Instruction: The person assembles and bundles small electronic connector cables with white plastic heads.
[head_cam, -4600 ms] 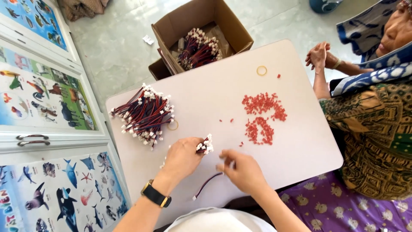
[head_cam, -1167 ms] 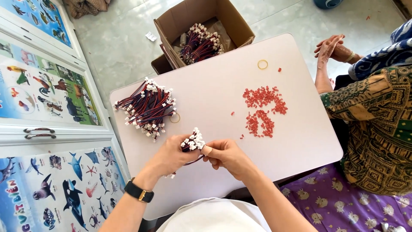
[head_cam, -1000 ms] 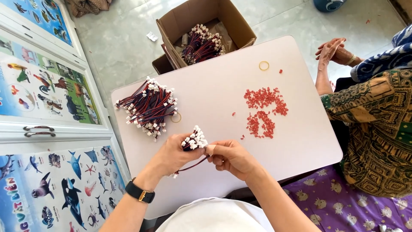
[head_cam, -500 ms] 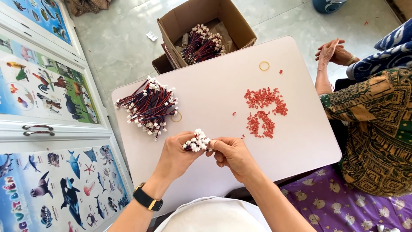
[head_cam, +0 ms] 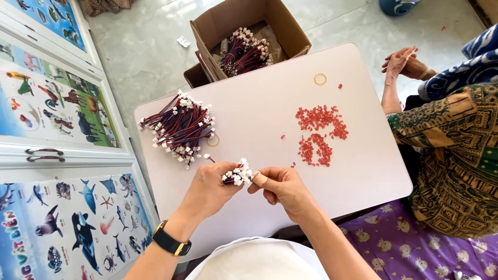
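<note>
Your left hand, black watch on the wrist, is closed around a small bundle of wires with white connector ends, held just above the near edge of the white bench. Your right hand sits right beside it, fingertips pinched at the connector ends, touching the bundle. Further out on the bench, left side, lies a big pile of red-and-black wires with white plugs, a rubber band touching its right edge. Right of centre, a scatter of small red pieces, well apart from the pile. Near the far edge, a second yellow rubber band. Past the bench, on the floor, an open cardboard box holds more wires. At far right another person in a patterned sleeve sits with hands together, off the bench. Animal posters cover the cabinet on the left.
</note>
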